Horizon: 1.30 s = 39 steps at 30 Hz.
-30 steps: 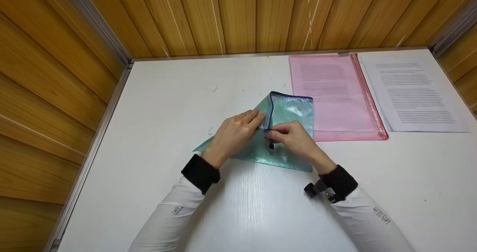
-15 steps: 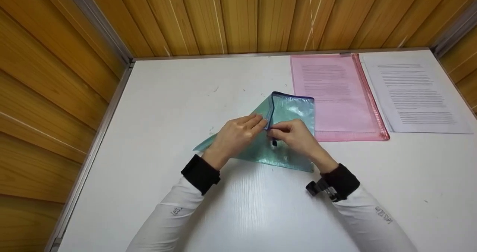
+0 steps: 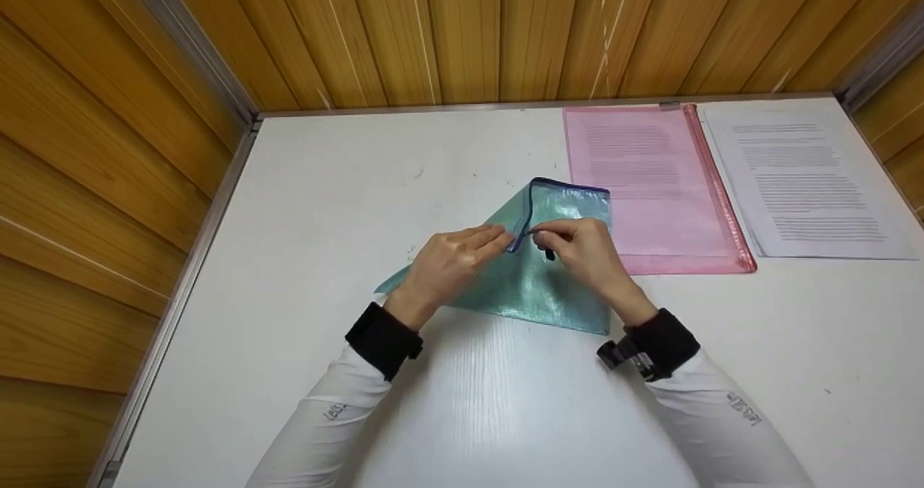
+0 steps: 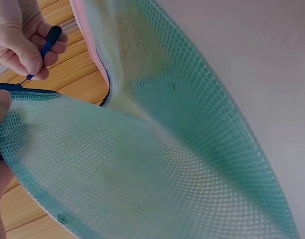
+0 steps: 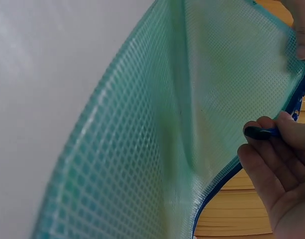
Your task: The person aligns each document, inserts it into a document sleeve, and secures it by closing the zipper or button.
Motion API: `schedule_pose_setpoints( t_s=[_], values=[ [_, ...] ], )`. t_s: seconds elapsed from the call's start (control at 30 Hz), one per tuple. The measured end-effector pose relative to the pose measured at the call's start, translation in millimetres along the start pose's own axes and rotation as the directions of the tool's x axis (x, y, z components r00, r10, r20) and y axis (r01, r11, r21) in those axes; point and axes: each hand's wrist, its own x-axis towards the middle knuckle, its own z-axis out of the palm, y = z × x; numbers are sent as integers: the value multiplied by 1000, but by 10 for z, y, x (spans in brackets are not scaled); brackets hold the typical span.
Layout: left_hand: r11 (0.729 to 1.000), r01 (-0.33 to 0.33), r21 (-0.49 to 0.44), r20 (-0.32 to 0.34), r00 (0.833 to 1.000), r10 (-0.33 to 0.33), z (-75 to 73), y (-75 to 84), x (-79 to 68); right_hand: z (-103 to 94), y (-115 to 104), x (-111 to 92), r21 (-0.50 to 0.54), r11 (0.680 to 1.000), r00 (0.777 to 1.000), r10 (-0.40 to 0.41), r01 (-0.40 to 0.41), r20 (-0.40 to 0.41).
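A green translucent mesh zipper pouch [image 3: 527, 300] is raised off the white table in the middle of the head view, its dark blue zipper edge [image 3: 530, 203] bent into an angle. My left hand [image 3: 456, 257] holds the pouch by the corner at one zipper end, thumb on the mesh in the left wrist view. Just right of it, my right hand [image 3: 583, 250] pinches the zipper's cord pull [image 4: 46, 48] between thumb and fingers. The pull's black tip [image 5: 256, 132] sticks out past the fingers. Part of the zipper is hidden behind the fingers.
A pink zipper pouch [image 3: 635, 228] with printed paper inside lies at the back right, overlapped by the green pouch's right edge. Beside it lie printed sheets [image 3: 816, 192]. Wood-patterned panels [image 3: 462, 37] wall in the white table [image 3: 325, 185] at the back and sides.
My right hand has moved a little up and right with the pull, away from the corner along the zipper. The left hand keeps its hold almost in place.
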Motion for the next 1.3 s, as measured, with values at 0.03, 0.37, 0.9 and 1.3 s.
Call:
schedule_pose_setpoints(
  t_s=[0.03, 0.37, 0.9, 1.3],
  values=[
    [1000, -1, -5, -9, 1000, 0, -6, -6, -6, -5, 8, 7, -8, 1000, 1000, 0, 0, -12],
    [998, 54, -42, -54, 997, -56, -94, -100, -28, -116, 91, 83, -67, 997, 997, 20, -25, -75],
    [980, 177, -92, -56, 982, -183, -199, -271, -136, -353, 230, 139, -142, 988, 994, 43, -58, -103],
    [927, 341, -156, -86, 930, -357, -259, -529, -364, -681, 455, 37, -209, 970, 987, 102, -126, -123]
  ],
)
